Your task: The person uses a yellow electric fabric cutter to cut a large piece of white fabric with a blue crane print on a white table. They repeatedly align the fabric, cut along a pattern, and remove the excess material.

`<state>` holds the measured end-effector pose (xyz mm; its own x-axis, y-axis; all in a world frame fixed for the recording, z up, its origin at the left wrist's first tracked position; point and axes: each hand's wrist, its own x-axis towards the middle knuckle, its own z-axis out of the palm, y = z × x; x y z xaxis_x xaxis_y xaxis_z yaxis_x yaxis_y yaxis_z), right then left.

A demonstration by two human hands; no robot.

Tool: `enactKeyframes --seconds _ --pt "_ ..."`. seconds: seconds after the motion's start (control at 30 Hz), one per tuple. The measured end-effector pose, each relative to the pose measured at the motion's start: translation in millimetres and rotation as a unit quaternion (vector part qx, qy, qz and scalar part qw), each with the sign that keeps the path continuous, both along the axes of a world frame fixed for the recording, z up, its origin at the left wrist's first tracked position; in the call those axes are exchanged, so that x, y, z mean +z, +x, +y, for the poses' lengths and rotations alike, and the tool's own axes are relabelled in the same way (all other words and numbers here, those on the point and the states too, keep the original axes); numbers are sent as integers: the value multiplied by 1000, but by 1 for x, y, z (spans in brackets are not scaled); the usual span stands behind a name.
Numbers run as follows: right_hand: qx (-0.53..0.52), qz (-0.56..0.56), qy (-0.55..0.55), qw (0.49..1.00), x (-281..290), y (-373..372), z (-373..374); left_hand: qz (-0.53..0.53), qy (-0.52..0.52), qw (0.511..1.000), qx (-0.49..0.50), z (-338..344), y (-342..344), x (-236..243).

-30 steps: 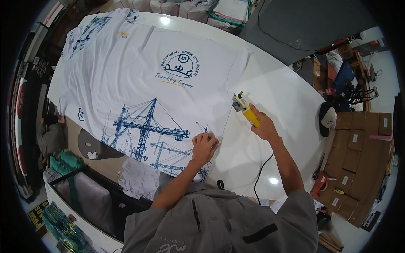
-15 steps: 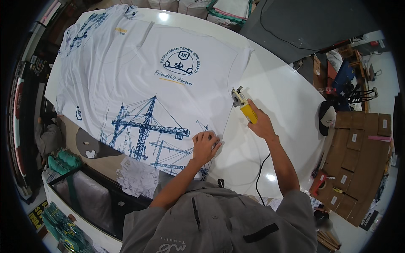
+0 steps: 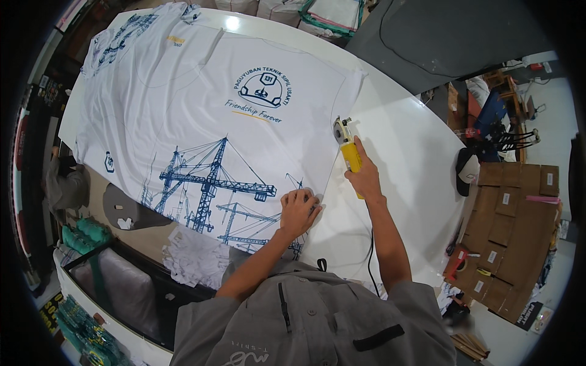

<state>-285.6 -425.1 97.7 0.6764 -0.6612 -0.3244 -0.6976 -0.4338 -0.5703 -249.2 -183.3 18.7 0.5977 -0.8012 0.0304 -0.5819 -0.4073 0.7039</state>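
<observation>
My right hand (image 3: 363,174) grips the yellow handheld electric rotary cutter (image 3: 351,155), its round blade at the right edge of the white printed fabric (image 3: 146,104), which carries blue crane drawings and a round emblem. A black cord hangs from the tool. My left hand (image 3: 298,207) rests on the fabric's lower right part, fingertips bent and slightly apart, thumb spread; a small dark patch under them is too hidden to make out.
A white table (image 3: 415,201) bears the fabric. Cardboard (image 3: 506,238) and a cap (image 3: 467,171) sit at right, a grey panel (image 3: 452,36) and sacks (image 3: 274,9) behind. Another person (image 3: 67,183) is at left, above green bundles (image 3: 85,238); white scraps (image 3: 192,256) lie below.
My right hand and the cutter have moved away from me, up along the fabric's edge, and slightly left, turning more upright. My left hand stays in about the same place on the fabric.
</observation>
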Motion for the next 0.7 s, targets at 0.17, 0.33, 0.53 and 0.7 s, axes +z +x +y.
enactKeyframes --seconds 0.17,0.33,0.53,0.7 --pt "-31 -13 -9 999 -2 16 11 0 2 1000 -5 1 0 -3" --pt "-55 -19 -28 998 -3 33 22 -21 4 999 -24 5 -1 -3" --pt "-100 -4 -25 995 -4 56 27 -27 -7 999 -28 6 -1 -8" --pt "-121 -23 -35 992 -15 74 20 -6 2 999 -43 6 -1 -10"
